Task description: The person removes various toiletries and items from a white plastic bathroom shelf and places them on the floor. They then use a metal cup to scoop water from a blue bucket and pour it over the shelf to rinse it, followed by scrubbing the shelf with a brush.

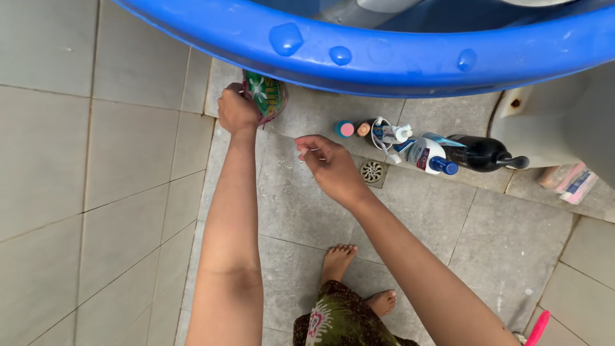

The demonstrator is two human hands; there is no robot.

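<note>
Landmark for all entries: the floor drain point(371, 172), a round grate set in the grey tile floor point(301, 205).

1. Wall tiles point(64, 160), far left of the drain. Pale and plain.

2. Your left hand point(236, 110), well left of the drain and above it in the head view. Your fingers are closed around the green pouch point(266, 95), holding it just below the tub rim.

3. Green pouch. It has a flower print with a pink edge. It looks like a soft, light, flexible packet that will crumple and may be slick if wet; I judge the firmest hold is across the upper body near the mouth, where you have it now. Its lower part is behind your hand, and whether it is open cannot be made out.

4. Your right hand point(330, 163), just left of the drain. Your fingers are narrowly pinched; a thin pale sliver shows at the tips, too small to identify.

5. Blue tub point(384, 57), above the drain and across the top of the view. It has beaded drops on its rim, and its contents are cut off.

6. Small pink-capped jar point(345, 129), just above the drain.

7. White bottle with blue cap point(428, 157), lying right of the drain.

8. Dark bottle point(483, 154), further right, lying on its side.

9. Pink item point(538, 327), far lower right, cropped by the edge.

Your bare feet point(336, 259) stand below the drain.
</note>
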